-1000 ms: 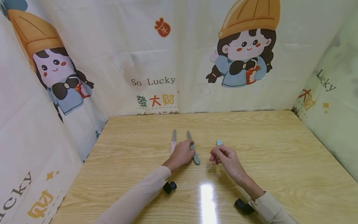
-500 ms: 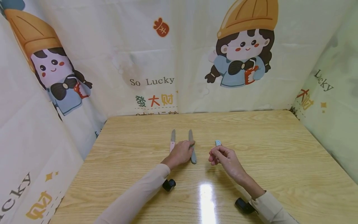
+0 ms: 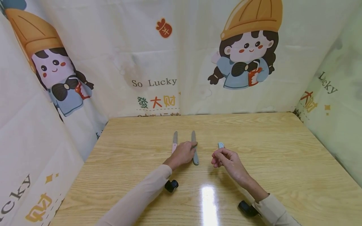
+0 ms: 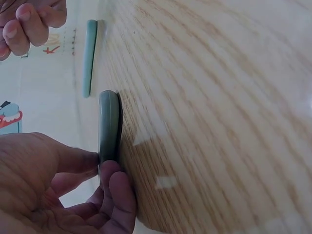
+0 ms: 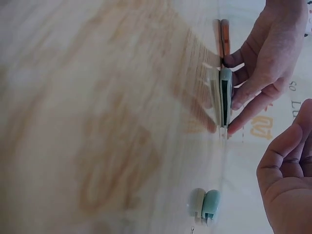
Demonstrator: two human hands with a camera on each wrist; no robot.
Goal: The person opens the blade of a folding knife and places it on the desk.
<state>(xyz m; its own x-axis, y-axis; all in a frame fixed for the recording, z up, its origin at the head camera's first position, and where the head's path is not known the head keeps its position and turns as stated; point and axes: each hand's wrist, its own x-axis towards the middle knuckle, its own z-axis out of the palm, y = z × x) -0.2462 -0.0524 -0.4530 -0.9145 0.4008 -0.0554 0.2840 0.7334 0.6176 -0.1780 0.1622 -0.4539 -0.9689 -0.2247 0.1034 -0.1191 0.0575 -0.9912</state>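
My left hand [image 3: 183, 153] pinches a grey-green folding knife [image 3: 195, 160] by the handle, between thumb and fingertips. This knife lies on the table with its blade unfolded and pointing away. Just left of it lies a pink-handled knife [image 3: 174, 146], blade also out, its lower handle hidden behind my left hand. My right hand [image 3: 230, 160] hovers above the table with fingers loosely curled and nothing in them. Past its fingertips lies a light blue knife [image 3: 221, 145], partly covered in the head view. In the right wrist view this blue knife [image 5: 211, 203] sits apart from the hand.
The wood-grain table [image 3: 127, 141] runs back to a printed cloth [image 3: 198, 62] hung behind it and along both sides. Black wrist cameras are strapped at the left [image 3: 171, 186] and right [image 3: 247, 208] sleeves. A bright glare [image 3: 209, 204] lies on the near tabletop.
The grey-green knife has turned in my left hand from slanting to nearly straight, its handle end swinging left. Over the last half second it barely moves. My right hand stays in place.
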